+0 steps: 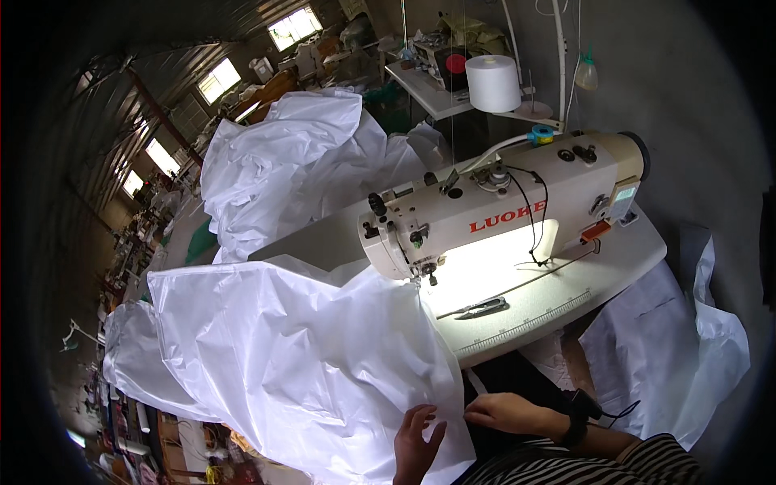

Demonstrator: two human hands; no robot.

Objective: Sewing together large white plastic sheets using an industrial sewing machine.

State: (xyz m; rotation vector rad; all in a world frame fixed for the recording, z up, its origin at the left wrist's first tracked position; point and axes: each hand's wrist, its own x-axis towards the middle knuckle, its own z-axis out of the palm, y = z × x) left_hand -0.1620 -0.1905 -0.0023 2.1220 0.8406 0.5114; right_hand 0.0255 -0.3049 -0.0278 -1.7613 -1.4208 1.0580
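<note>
The brightest spot is the patch of bench (517,267) under the sewing machine (501,206), lit by a lamp in the machine's arm and nearly washed out. Daylight enters through small windows (293,26) far behind the machine, glaring white. The white fabric (299,356) in front of the machine is evenly lit with soft fold shadows. Straight edges bow toward the rim, where the picture falls to black. Focus is fairly sharp near the machine.

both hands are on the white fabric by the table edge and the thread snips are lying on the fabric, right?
Not quite. The head view shows the left hand and right hand on the white fabric, but the thread snips lie on the bare table under the sewing machine, clear of the fabric.
</note>
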